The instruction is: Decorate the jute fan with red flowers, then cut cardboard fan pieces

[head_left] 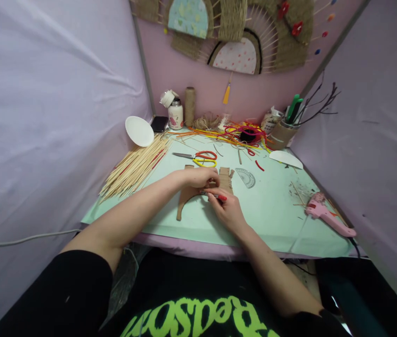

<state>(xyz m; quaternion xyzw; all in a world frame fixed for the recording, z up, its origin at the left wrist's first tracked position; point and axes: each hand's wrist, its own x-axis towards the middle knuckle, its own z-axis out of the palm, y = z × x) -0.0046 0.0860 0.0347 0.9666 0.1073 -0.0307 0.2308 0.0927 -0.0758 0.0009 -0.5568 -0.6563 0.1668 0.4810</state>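
Note:
Brown cardboard (pixel 185 193) with a curved lower edge lies on the pale green tabletop. Across its upper part rests my left hand (pixel 203 178), fingers bent down and closed; whatever they pinch is too small to make out. My right hand (pixel 225 206) is closed on a red pen (pixel 221 197), its tip end at the cardboard close to my left fingers. Just beyond my hands lie scissors (pixel 194 156) with one red and one yellow handle. A clear protractor (pixel 246 178) is to the right of the cardboard.
Thin wooden sticks (pixel 137 166) are spread at the left, near a white paper disc (pixel 139 131). A pink glue gun (pixel 328 217) lies at the right edge. Along the back stand a bottle (pixel 175 114), a twine spool (pixel 190 106), coloured strands and a pen holder (pixel 283 133).

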